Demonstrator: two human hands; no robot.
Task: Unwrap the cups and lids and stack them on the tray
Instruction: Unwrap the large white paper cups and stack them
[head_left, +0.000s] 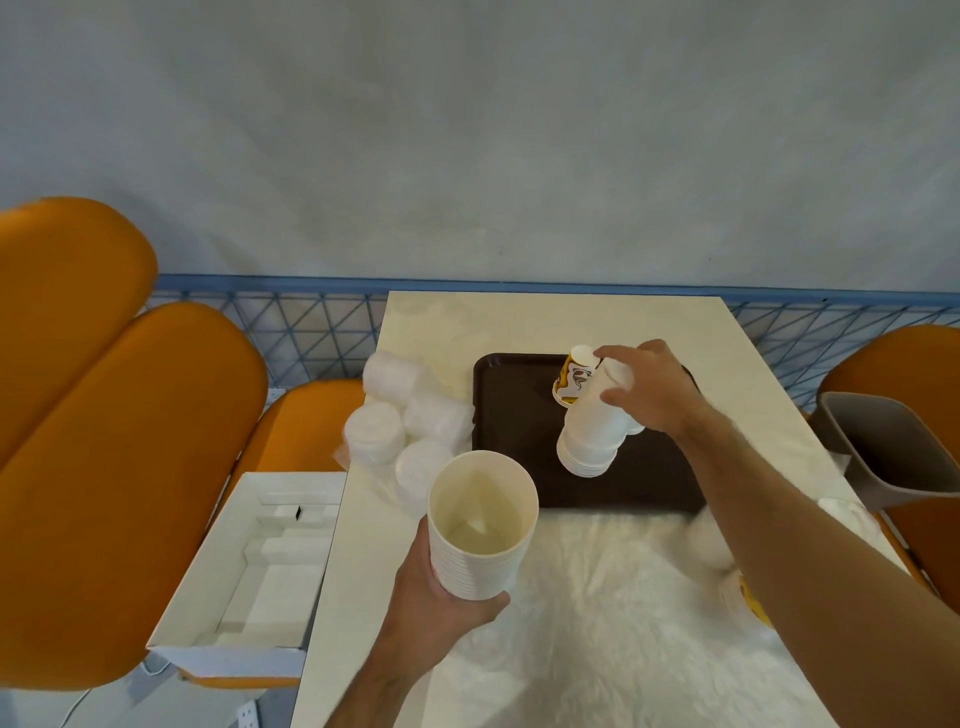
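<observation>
Nearest, the left hand wraps a nested stack of white cups, mouth up, over the table's near-left edge, probably waiting its turn. The right hand grips an inverted cup stack, tilted, over the tray. Wrapped lids sit at the table's left edge.

Both forearms are bare to the frame's lower edge, with no sleeve showing. The left hand and right hand wear no gloves. Fine hair runs along both forearms.
</observation>
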